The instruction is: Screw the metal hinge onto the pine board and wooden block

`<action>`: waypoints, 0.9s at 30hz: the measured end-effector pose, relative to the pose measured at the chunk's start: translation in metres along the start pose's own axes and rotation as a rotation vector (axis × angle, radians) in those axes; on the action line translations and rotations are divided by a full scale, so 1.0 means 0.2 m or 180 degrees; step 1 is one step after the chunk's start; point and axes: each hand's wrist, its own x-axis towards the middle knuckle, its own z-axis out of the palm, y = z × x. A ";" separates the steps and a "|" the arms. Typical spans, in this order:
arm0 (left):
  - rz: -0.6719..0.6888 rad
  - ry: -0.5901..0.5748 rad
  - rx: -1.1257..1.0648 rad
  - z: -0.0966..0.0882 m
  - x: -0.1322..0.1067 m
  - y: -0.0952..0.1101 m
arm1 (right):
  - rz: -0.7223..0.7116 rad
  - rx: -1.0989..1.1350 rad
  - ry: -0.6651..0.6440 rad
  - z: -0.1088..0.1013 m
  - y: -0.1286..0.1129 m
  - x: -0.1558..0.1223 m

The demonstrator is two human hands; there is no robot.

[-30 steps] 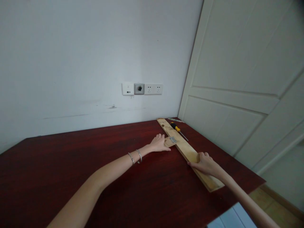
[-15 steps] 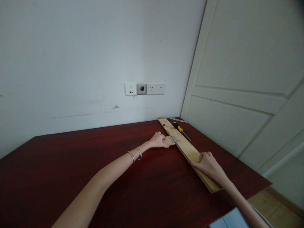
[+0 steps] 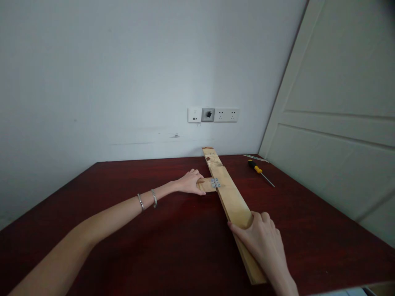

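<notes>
A long pale wooden board (image 3: 233, 197) runs from near the wall toward me across the dark red table. My right hand (image 3: 262, 234) is closed around its near part, thumb on the left edge and fingers over the right. A metal hinge (image 3: 215, 183) joins the board's left side to a short wooden piece (image 3: 207, 185). My left hand (image 3: 189, 182) grips the outer end of that short piece, thumb at the near side. Two silver bracelets (image 3: 154, 198) circle my left wrist. Parts of the fingers of both hands are hidden.
A screwdriver (image 3: 255, 167) with a black and yellow handle lies right of the board on the table (image 3: 148, 255). Behind it is a thin pale strip (image 3: 256, 158). Wall sockets (image 3: 226, 115) sit above the table's back edge; a white panelled door (image 3: 336, 111) stands at the right.
My view has turned to the right. The board, with both hands holding on, has shifted left and toward me, away from the screwdriver. The hinge now shows more plainly.
</notes>
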 end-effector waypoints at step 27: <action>-0.0317 -0.0224 -0.0243 0.02 -0.40 -0.24 | -0.0192 -0.0018 -0.0324 0.07 -0.40 -0.17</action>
